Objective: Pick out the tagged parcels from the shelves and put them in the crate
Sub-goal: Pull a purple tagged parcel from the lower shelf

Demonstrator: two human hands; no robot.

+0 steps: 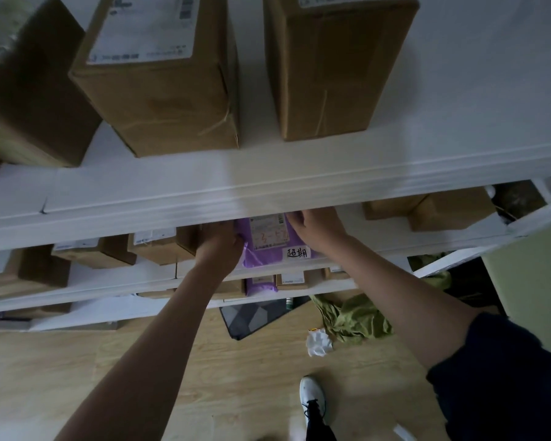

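Both hands on it: left hand (218,246) and right hand (318,226) grasp the purple mailer bag (269,246) at the middle shelf's (379,243) front edge. Looks soft, light, slippery; gripping both side edges seems wise.

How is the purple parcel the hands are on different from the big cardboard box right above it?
The purple parcel is a soft, flat plastic bag; the cardboard box is stiff, tall and brown. The parcel carries a small handwritten white tag beside its label; no such tag shows on the box. The left hand and right hand touch the parcel; the box stands untouched. Both sit on white shelves.
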